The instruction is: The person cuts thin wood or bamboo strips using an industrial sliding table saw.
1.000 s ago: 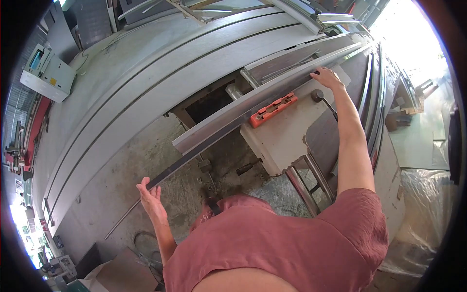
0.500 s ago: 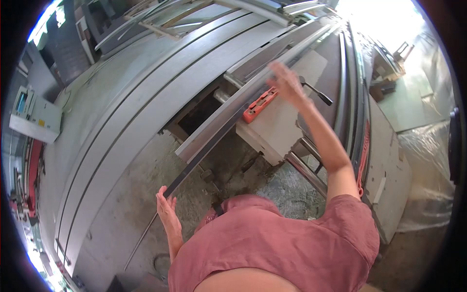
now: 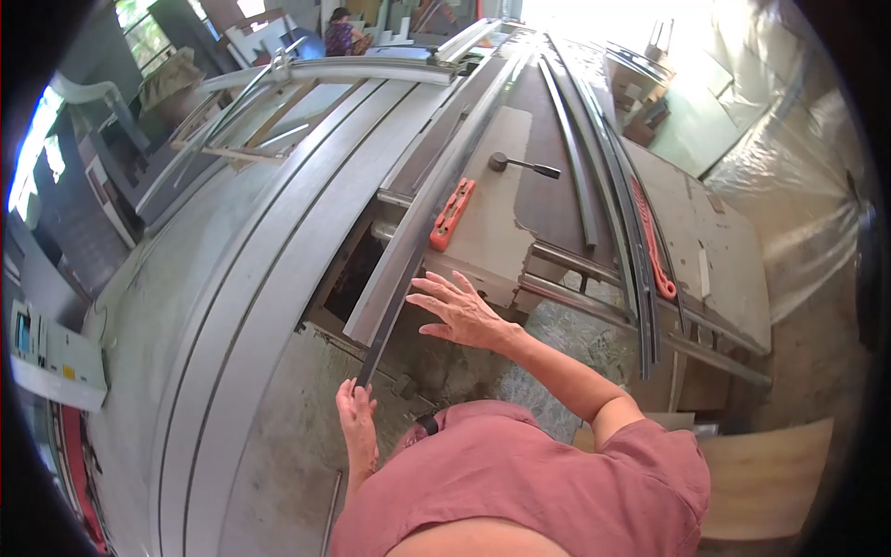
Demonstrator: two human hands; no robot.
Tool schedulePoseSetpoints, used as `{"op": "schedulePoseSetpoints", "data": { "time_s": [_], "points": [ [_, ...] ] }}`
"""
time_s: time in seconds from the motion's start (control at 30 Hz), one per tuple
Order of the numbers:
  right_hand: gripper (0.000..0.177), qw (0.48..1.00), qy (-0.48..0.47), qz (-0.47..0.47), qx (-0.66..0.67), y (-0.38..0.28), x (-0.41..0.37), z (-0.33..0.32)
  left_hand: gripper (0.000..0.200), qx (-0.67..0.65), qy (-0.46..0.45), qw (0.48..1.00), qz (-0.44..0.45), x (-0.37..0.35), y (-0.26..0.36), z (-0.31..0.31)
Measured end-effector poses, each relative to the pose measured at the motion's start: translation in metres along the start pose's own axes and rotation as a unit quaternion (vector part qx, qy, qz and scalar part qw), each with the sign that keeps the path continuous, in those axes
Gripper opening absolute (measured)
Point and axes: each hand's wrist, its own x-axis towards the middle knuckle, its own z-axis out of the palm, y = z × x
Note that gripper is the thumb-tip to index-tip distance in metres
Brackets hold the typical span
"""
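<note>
My left hand (image 3: 358,420) is closed on the near end of a long dark strip (image 3: 378,348), which runs away from me along the metal fence (image 3: 401,258). My right hand (image 3: 458,313) hangs beside the strip, fingers spread, holding nothing. Just beyond that hand, an orange-red push block (image 3: 452,215) lies along the fence on the pale machine top (image 3: 497,209). Farther off, a lever with a black handle (image 3: 524,167) sticks out over the surface.
Slotted grey sliding table (image 3: 278,223) on the left. Long metal profiles (image 3: 594,158) and a red cord (image 3: 652,237) lie at the right. A wooden frame (image 3: 297,116) rests at the back left; a person (image 3: 343,35) sits low far behind. Clear plastic sheeting (image 3: 789,176) hangs right.
My right hand has come back toward me from over the fence, beyond the push block. The view has turned and shows more of the room. My left hand remains on the strip's end.
</note>
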Motion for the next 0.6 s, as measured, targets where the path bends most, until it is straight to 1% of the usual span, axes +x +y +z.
{"op": "schedulePoseSetpoints", "data": {
  "time_s": [0.03,0.1,0.13,0.2,0.23,0.27,0.33,0.37,0.43,0.47,0.53,0.6],
  "points": [
    [0.052,1.0,-0.001,0.022,0.001,-0.006,-0.008,-0.004,0.047,0.004,-0.01,1.0,0.0,0.005,-0.003,-0.002],
    [0.052,0.999,0.008,0.052,0.001,-0.015,-0.025,-0.009,0.036,0.033,-0.059,0.997,0.032,0.012,-0.011,-0.005],
    [0.051,0.997,0.01,0.075,0.005,-0.019,-0.035,-0.008,0.036,0.037,-0.063,0.997,0.026,0.015,-0.013,-0.007],
    [0.051,0.995,0.014,0.096,0.001,-0.027,-0.053,-0.005,0.031,0.074,-0.095,0.99,0.073,0.025,-0.013,-0.005],
    [0.051,0.993,0.026,0.115,0.003,-0.032,-0.061,-0.002,0.032,0.095,-0.096,0.985,0.108,0.028,-0.016,-0.005],
    [0.05,0.99,0.039,0.135,0.006,-0.037,-0.07,0.002,0.032,0.099,-0.099,0.985,0.104,0.033,-0.017,-0.004],
    [0.05,0.986,0.049,0.155,0.027,-0.048,-0.085,0.007,0.027,0.219,-0.104,0.952,0.188,0.041,-0.016,-0.006],
    [0.049,0.984,0.056,0.168,0.024,-0.052,-0.09,0.011,0.027,0.225,-0.107,0.95,0.187,0.046,-0.017,-0.008],
    [0.048,0.98,0.066,0.189,0.016,-0.06,-0.097,0.016,0.023,0.282,-0.113,0.928,0.215,0.056,-0.015,-0.012],
    [0.048,0.979,0.07,0.19,0.017,-0.062,-0.099,0.018,0.023,0.284,-0.114,0.927,0.218,0.057,-0.013,-0.012],
    [0.047,0.976,0.077,0.202,0.028,-0.064,-0.1,0.021,0.023,0.335,-0.116,0.896,0.269,0.058,-0.004,-0.009],
    [0.046,0.976,0.081,0.202,0.027,-0.065,-0.097,0.022,0.025,0.346,-0.122,0.89,0.271,0.054,0.002,-0.005]
  ]
}}
